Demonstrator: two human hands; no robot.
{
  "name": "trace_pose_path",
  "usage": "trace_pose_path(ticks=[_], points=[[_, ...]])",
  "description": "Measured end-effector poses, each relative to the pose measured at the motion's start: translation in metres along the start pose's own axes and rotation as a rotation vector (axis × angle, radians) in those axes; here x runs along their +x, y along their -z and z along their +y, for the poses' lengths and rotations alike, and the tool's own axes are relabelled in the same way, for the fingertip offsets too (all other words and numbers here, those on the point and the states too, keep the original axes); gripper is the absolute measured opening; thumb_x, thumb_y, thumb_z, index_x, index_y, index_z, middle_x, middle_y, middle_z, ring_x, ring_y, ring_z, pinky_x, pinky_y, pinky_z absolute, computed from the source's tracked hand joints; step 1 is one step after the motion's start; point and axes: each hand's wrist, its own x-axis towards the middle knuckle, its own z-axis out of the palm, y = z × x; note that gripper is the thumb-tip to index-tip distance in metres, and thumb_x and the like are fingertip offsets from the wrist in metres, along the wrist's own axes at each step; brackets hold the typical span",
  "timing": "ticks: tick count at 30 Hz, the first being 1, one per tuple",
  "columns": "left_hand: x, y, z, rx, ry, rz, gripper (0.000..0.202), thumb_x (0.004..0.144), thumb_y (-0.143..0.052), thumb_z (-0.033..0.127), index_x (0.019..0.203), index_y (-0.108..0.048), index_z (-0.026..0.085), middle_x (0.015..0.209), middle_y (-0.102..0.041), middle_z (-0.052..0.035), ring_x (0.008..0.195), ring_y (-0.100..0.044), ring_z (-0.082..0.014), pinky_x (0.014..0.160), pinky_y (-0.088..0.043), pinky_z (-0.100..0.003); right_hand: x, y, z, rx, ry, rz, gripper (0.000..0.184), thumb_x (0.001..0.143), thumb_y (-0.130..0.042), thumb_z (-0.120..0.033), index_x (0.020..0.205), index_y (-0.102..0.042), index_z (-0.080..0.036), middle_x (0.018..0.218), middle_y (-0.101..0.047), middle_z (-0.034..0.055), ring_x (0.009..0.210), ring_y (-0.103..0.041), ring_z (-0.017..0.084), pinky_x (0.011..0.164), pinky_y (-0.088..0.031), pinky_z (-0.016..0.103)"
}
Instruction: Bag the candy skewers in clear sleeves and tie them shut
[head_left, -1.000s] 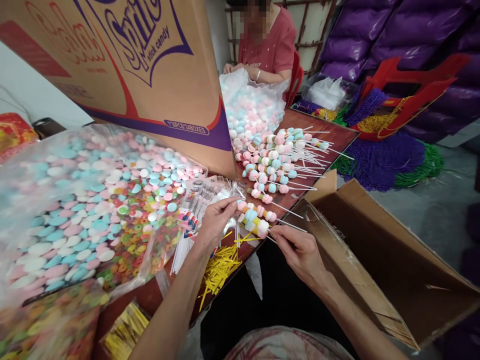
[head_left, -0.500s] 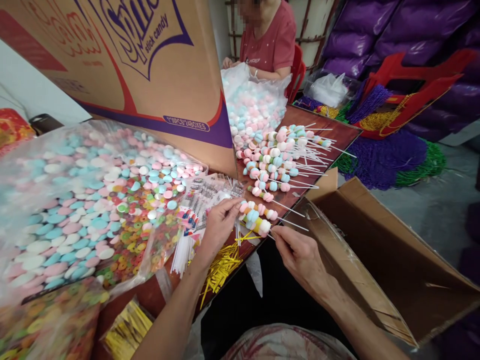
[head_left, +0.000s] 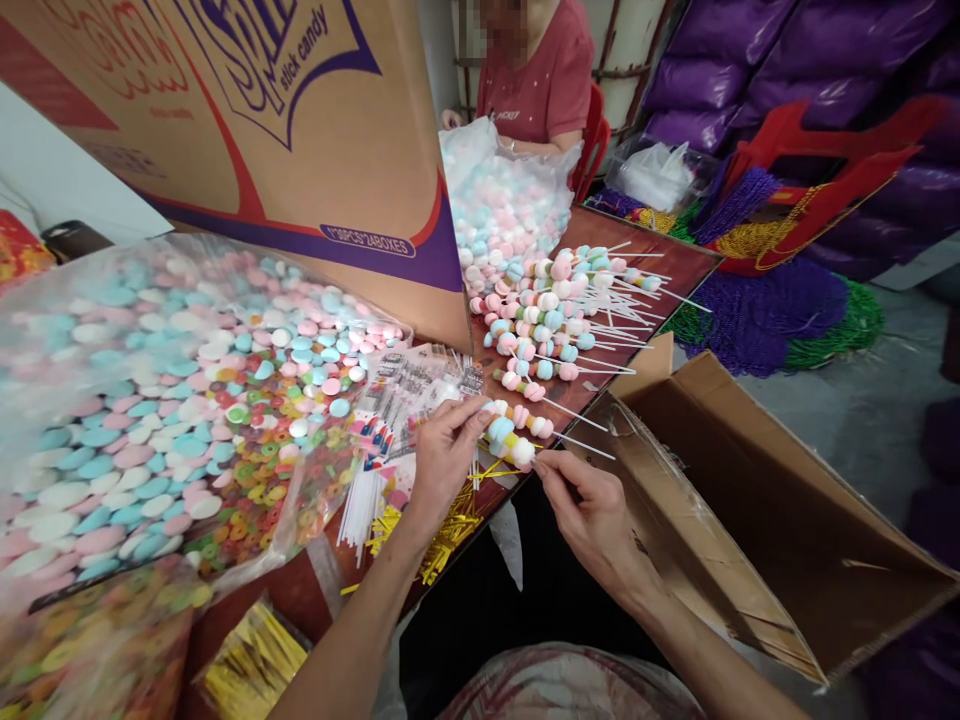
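Between my two hands is a candy skewer [head_left: 508,440] of blue, yellow and white-pink sweets, held just above the table's near edge. My left hand [head_left: 444,450] pinches its far left end, thumb and fingers closed. My right hand [head_left: 589,500] is closed at the other end, fingertips at the white sweet where the stick comes out. Just behind it lies another skewer [head_left: 536,426] with pink and white sweets. Farther back is a pile of finished-looking skewers [head_left: 551,320], their white sticks pointing right. Below my left hand are yellow twist ties [head_left: 450,535] and white sticks [head_left: 364,510].
A large carton [head_left: 315,190] stands at the back left. Clear bags of marshmallows [head_left: 142,450] and gummy rings [head_left: 255,490] cover the left side. An open cardboard box [head_left: 780,520] is at the right, below the table edge. Across the table sits a person [head_left: 536,90] behind another marshmallow bag [head_left: 510,200].
My right hand has shifted slightly left, and its fingertips are now closer against the end sweet. My left hand keeps its pinch. The whole view has moved a little.
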Motion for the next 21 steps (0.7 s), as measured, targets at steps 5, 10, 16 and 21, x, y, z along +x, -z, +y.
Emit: trace_pose_path(ticks=[5,10,16,21], points=[[-0.004,-0.004,-0.001,0.01,0.055,-0.001,0.024,0.085,-0.066,0.034,0.103,-0.078,0.025,0.091,-0.07,-0.0036,0.082,-0.062,-0.0178,0.076,-0.045,-0.03,0.001,-0.006,0.002,0.023,-0.053,0.054,0.02,0.095,-0.051,-0.025,0.087,-0.068,-0.018,0.073,-0.067,0.0007,0.06,-0.057,0.012,0.059,-0.044,0.022],[-0.006,-0.005,0.0,-0.013,0.066,0.008,0.024,0.086,-0.065,0.036,0.104,-0.078,0.026,0.093,-0.07,-0.0032,0.085,-0.062,-0.0176,0.08,-0.046,-0.03,0.008,-0.007,-0.004,-0.013,-0.054,0.044,0.023,0.095,-0.049,-0.025,0.082,-0.067,-0.018,0.068,-0.063,-0.0006,0.058,-0.053,0.011,0.058,-0.041,0.022],[-0.001,0.0,0.003,-0.004,0.06,-0.024,0.029,0.09,-0.059,0.036,0.109,-0.076,0.023,0.108,-0.074,-0.0058,0.101,-0.065,-0.0222,0.095,-0.047,-0.037,0.015,-0.002,-0.004,0.016,-0.094,-0.043,0.027,0.095,-0.049,-0.029,0.076,-0.066,-0.018,0.066,-0.062,-0.0013,0.056,-0.05,0.011,0.056,-0.039,0.022],[-0.008,0.017,0.005,0.057,0.035,0.118,0.036,0.089,-0.06,0.032,0.124,-0.069,0.026,0.128,-0.067,-0.0036,0.12,-0.06,-0.0247,0.107,-0.043,-0.042,0.026,0.01,0.008,-0.1,-0.119,0.041,0.027,0.095,-0.05,-0.035,0.082,-0.067,-0.018,0.062,-0.058,-0.0026,0.053,-0.046,0.011,0.053,-0.035,0.023]])
